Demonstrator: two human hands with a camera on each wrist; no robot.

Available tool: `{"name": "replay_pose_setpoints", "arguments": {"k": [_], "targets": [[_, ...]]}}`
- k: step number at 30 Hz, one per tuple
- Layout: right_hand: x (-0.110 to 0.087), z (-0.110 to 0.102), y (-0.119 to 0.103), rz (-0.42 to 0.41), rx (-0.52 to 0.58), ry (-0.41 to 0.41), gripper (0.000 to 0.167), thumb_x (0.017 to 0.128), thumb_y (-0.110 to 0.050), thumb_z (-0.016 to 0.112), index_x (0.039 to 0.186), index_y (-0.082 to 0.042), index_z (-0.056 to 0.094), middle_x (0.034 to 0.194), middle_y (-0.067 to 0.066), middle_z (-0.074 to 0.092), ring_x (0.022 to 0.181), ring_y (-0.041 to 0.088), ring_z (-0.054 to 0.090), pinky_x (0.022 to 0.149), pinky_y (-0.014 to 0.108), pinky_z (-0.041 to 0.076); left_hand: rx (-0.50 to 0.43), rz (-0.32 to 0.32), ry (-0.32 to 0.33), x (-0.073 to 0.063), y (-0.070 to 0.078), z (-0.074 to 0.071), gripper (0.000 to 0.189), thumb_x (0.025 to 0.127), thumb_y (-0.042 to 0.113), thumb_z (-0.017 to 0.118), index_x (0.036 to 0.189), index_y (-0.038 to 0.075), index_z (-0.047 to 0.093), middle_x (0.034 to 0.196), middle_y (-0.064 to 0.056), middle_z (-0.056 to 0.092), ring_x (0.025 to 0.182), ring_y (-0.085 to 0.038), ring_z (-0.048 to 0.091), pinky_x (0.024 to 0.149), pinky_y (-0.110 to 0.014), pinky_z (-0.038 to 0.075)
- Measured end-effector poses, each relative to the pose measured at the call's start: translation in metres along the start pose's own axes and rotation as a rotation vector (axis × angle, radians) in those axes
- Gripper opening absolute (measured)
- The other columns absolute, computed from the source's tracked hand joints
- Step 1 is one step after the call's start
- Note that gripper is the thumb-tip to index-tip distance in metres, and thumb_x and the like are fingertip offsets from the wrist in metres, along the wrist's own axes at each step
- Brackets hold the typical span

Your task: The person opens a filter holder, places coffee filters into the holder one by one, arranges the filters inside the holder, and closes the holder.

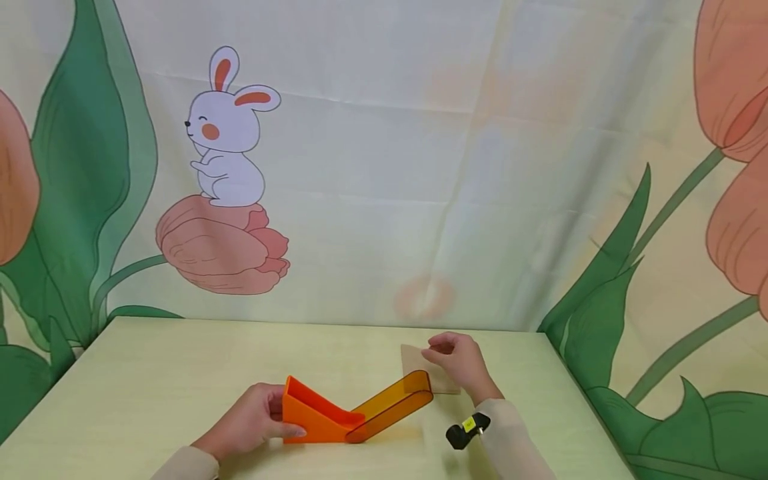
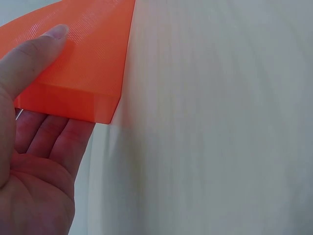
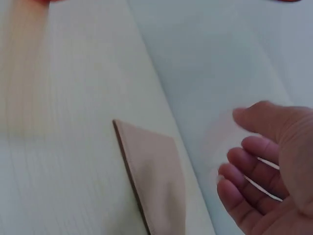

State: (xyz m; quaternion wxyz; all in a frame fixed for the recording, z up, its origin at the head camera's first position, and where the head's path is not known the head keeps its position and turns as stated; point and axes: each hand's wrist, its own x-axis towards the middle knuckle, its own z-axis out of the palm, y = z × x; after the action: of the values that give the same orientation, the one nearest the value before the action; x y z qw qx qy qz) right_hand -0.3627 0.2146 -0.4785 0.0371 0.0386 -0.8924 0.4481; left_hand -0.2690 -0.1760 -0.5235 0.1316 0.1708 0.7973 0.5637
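My left hand (image 1: pixel 255 417) grips the left end of an orange plastic case (image 1: pixel 318 423), thumb on the near side and fingers behind it. In the left wrist view the thumb lies across the flat orange wall (image 2: pixel 93 58), with the fingers under its edge. A see-through amber lid (image 1: pixel 393 408) swings up to the right from the case's hinge. My right hand (image 1: pixel 461 363) hovers over a flat beige, leather-like piece (image 1: pixel 413 360), its fingers loosely bent and holding nothing. The right wrist view shows that piece (image 3: pixel 156 171) lying on the table beside the hand, apart from it.
The pale wooden table (image 1: pixel 180 373) ends at a hanging cloth (image 1: pixel 360 233) printed with a rabbit and tulips. A small black device with a yellow label (image 1: pixel 468 430) is at the right wrist.
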Motion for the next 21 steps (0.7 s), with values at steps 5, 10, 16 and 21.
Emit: {"name": "replay_pose_setpoints", "arguments": {"k": [5,10,16,21], "targets": [[0.006,0.004,0.001,0.086,-0.116,-0.031,0.03,0.087,-0.019,0.083,0.11,-0.003,0.074,0.103,0.008,0.072,0.093,0.023,0.064,0.088,0.039,0.059,0.001,0.007,0.002,0.0,-0.001,0.0,0.05,0.078,0.026,0.089,0.123,0.01,0.072,0.114,-0.003,0.077,0.096,-0.019,0.072,0.09,-0.027,0.06],[0.01,0.006,0.002,0.155,-0.191,-0.047,0.033,0.084,-0.019,0.085,0.108,-0.001,0.071,0.105,0.01,0.069,0.093,0.026,0.062,0.088,0.042,0.057,-0.009,0.014,-0.004,0.001,0.0,0.0,0.049,0.079,0.026,0.09,0.122,0.011,0.072,0.114,-0.003,0.077,0.097,-0.02,0.072,0.09,-0.025,0.06],[0.015,0.009,0.008,0.221,-0.262,-0.069,0.035,0.082,-0.018,0.086,0.108,-0.001,0.069,0.106,0.012,0.068,0.095,0.029,0.059,0.093,0.046,0.055,-0.016,0.007,-0.007,0.0,0.0,0.0,0.049,0.079,0.025,0.089,0.122,0.011,0.072,0.114,-0.003,0.077,0.096,-0.02,0.072,0.089,-0.025,0.06],[0.018,0.011,0.011,0.244,-0.329,-0.099,0.037,0.082,-0.017,0.083,0.111,0.001,0.067,0.108,0.014,0.068,0.097,0.03,0.06,0.095,0.048,0.055,-0.026,0.006,-0.01,-0.001,0.0,-0.001,0.049,0.078,0.025,0.09,0.122,0.011,0.072,0.112,-0.004,0.078,0.095,-0.021,0.072,0.088,-0.022,0.059]]}}
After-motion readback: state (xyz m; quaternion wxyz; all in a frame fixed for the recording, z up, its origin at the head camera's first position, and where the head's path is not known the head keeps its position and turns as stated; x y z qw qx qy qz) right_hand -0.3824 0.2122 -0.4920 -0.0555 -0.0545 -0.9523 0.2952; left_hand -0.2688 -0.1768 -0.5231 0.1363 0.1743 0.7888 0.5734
